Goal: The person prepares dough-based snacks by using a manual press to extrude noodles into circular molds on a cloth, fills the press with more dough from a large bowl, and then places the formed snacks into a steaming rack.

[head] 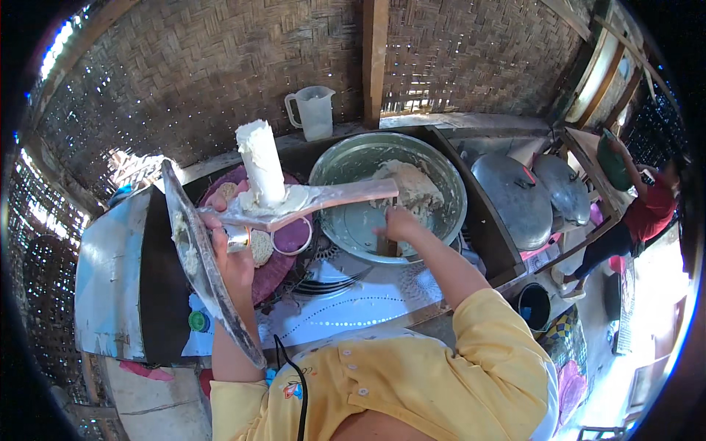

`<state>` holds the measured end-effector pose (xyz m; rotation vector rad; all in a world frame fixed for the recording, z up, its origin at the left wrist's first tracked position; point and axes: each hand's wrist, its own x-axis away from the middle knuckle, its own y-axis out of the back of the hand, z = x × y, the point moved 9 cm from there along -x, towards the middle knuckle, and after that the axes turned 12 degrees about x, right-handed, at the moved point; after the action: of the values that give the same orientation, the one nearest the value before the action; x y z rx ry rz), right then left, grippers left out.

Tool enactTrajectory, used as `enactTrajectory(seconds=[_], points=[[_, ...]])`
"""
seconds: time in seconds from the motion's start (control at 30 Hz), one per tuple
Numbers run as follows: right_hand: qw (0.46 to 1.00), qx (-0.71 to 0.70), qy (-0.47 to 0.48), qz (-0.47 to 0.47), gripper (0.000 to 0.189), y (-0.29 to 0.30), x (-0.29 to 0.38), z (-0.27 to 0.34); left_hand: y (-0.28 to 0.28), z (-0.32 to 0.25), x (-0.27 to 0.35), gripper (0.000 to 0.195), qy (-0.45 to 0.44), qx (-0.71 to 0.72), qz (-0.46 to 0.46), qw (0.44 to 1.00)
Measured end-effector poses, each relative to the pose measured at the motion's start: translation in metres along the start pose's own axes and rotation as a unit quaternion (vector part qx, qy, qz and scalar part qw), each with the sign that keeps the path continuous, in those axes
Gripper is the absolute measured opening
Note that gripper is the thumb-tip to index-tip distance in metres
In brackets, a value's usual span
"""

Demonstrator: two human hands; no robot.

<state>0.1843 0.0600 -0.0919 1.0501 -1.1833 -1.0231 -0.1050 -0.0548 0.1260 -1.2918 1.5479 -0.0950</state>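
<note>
My left hand (pixel 234 259) is closed around the bottom of a small can (pixel 237 238) and the base of a wooden implement (pixel 331 197). A white dough-coated cylinder (pixel 263 162) stands up from the implement, whose flat arm reaches right over a large metal basin (pixel 317 226). A round, dough-smeared board (pixel 207 275) is tilted on edge beside my left wrist. Inside the basin lies a lump of pale dough (pixel 411 184). My right hand (pixel 401 225) grips a dark flat tool (pixel 386 242) low in the basin, next to the dough.
A purple round tray (pixel 276 281) with pale round pieces (pixel 260 248) and a purple-filled bowl (pixel 291 236) lies left of the basin. Behind stands a plastic measuring jug (pixel 314 113). Large lidded pots (pixel 513 201) are at right, beyond a wooden edge. Another person (pixel 651 215) stands far right.
</note>
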Motion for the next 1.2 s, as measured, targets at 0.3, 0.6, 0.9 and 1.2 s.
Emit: enactTrajectory(seconds=[0.3, 0.6, 0.9, 1.2], points=[[0.992, 0.06, -0.113, -0.009, 0.043, -0.006, -0.02, -0.105, -0.002, 0.01, -0.002, 0.023, -0.009, -0.309, 0.055, 0.95], [0.985, 0.165, -0.052, 0.014, 0.025, 0.083, 0.008, -0.114, 0.038, 0.032, 0.006, 0.035, 0.035, -0.28, 0.052, 0.958], [0.988, 0.134, -0.056, -0.045, 0.018, 0.022, -0.039, -0.107, 0.027, 0.058, 0.0, 0.033, 0.09, -0.229, 0.064, 0.967], [0.987, 0.156, -0.039, 0.0, 0.018, -0.03, -0.069, -0.101, 0.053, 0.065, 0.012, 0.03, 0.188, -0.197, -0.032, 0.962]])
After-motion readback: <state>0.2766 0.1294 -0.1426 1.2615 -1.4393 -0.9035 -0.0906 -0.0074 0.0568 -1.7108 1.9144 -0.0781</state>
